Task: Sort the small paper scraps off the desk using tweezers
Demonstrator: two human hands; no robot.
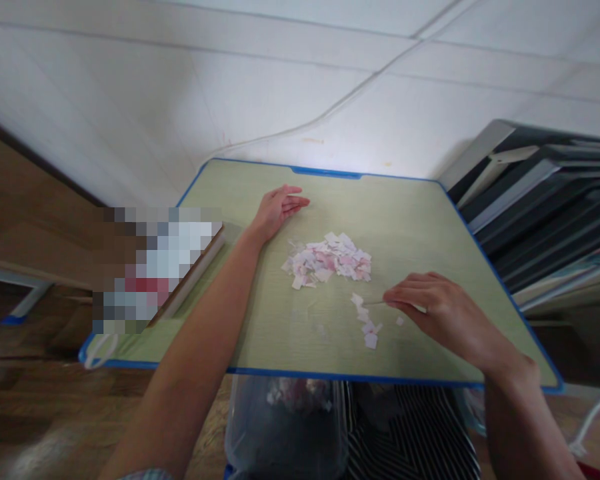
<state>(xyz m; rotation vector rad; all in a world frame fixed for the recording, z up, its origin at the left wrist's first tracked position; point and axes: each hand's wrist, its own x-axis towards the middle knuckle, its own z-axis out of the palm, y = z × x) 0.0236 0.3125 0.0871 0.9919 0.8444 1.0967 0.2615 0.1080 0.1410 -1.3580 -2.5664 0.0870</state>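
Note:
A loose heap of small torn paper scraps [330, 259], white with pinkish patches, lies in the middle of the pale green tabletop [390, 207]. Beyond it to the left, my left hand [280, 210] rests on its edge near the tabletop, fingers stretched out and holding nothing. To the right of the heap, my right hand [435, 310] has its thumb and fingertips pinched together. Whatever they hold, if anything, is too small to name. Just left of those fingertips, a short trail of stray scraps [367, 327] runs toward the near edge, and one tiny scrap [399, 321] sits below them.
Blue trim [290, 375] edges the tabletop. A blurred-out boxy object [180, 267] stands at its left side. Below the near edge is a clear plastic bin [287, 440] with more scraps inside. Dark flat panels [555, 193] lean at the right; a white wall [180, 87] rises behind.

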